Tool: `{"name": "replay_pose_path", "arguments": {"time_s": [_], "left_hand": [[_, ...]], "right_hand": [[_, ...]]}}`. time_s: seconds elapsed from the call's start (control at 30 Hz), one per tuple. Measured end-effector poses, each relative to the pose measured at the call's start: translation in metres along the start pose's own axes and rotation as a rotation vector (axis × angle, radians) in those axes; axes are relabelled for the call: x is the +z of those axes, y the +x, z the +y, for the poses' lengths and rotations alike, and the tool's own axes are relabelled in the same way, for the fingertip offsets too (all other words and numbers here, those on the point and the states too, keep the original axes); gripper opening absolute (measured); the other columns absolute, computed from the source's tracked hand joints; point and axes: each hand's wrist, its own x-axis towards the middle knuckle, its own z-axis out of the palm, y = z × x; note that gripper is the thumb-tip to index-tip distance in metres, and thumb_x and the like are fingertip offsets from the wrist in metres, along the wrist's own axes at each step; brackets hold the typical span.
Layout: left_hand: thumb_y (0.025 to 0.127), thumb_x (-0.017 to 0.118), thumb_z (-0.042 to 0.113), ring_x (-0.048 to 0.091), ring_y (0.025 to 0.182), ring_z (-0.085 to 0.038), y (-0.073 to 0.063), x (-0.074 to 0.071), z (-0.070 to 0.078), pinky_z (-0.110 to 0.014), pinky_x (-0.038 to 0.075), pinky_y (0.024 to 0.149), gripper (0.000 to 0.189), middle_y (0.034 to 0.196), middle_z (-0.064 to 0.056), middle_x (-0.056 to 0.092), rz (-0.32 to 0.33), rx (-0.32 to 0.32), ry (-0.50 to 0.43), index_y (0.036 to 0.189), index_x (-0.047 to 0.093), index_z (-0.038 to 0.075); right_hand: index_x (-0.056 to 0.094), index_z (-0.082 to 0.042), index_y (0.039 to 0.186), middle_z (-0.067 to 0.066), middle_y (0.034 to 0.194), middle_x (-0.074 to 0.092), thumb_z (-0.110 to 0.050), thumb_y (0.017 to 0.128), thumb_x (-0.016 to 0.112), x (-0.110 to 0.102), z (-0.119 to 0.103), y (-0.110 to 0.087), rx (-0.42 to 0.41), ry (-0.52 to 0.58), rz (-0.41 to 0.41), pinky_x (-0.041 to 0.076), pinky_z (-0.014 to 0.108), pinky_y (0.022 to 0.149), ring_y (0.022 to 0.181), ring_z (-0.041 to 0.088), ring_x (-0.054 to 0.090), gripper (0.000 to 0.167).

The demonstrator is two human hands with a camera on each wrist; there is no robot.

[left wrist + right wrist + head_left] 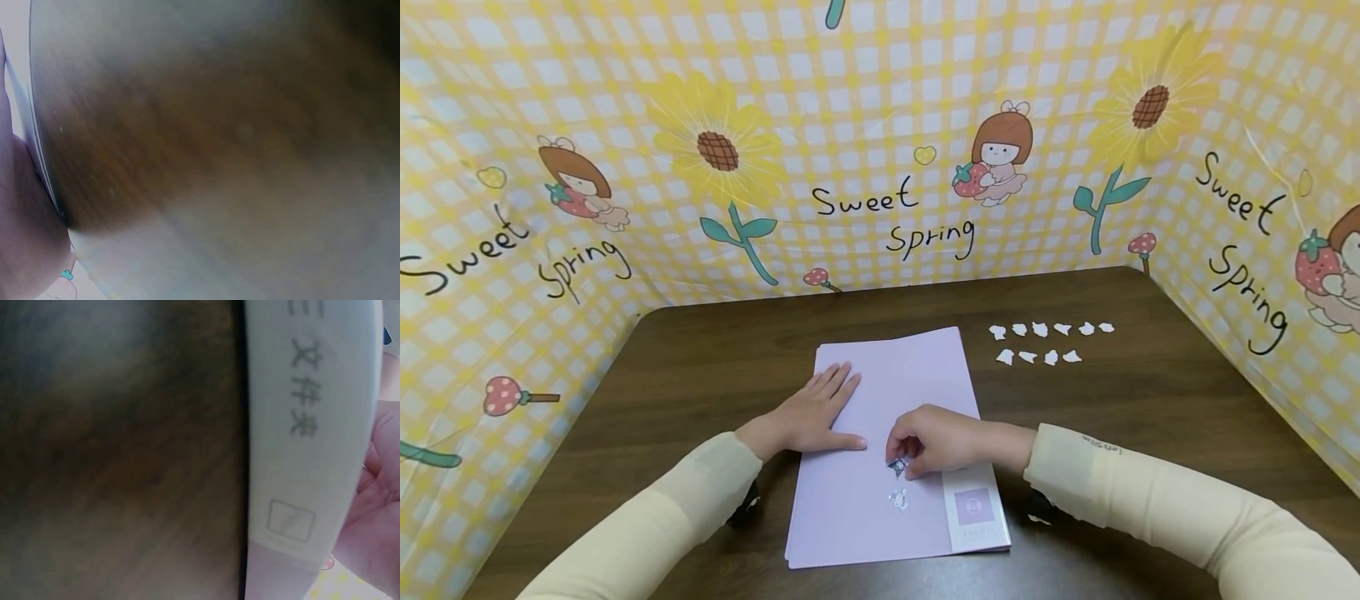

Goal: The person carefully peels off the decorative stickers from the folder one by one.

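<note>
A pale purple file folder lies on the dark wooden table. My left hand rests on its left part, palm down with fingers straight; the left wrist view shows only the edge of that hand. Low over the folder's middle, my right hand pinches a small dark cartoon sticker between thumb and fingers. Just below it, a pale cartoon sticker sits on the folder. In the right wrist view the right palm shows beside the folder's white printed spine.
Several small white cut-out pieces lie in two rows on the table, right of the folder. A white label strip covers the folder's lower right corner. Yellow checked cloth with flower prints surrounds the table's back and sides.
</note>
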Motion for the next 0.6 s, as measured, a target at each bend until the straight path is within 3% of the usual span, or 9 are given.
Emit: {"name": "replay_pose_path", "arguments": {"time_s": [0.6], "left_hand": [[0.082,0.042,0.081,-0.002,0.147,-0.033,0.0001,0.0007,-0.0005,-0.045,0.004,0.116,0.111,0.161,-0.017,0.0,0.001,0.0,0.005,0.156,0.01,0.006]], "right_hand": [[0.075,-0.015,0.103,-0.012,0.082,0.06,-0.008,0.086,0.075,-0.0002,-0.0003,0.003,0.012,-0.057,-0.033,0.046,0.02,0.071,0.075,0.003,0.052,0.018]]}}
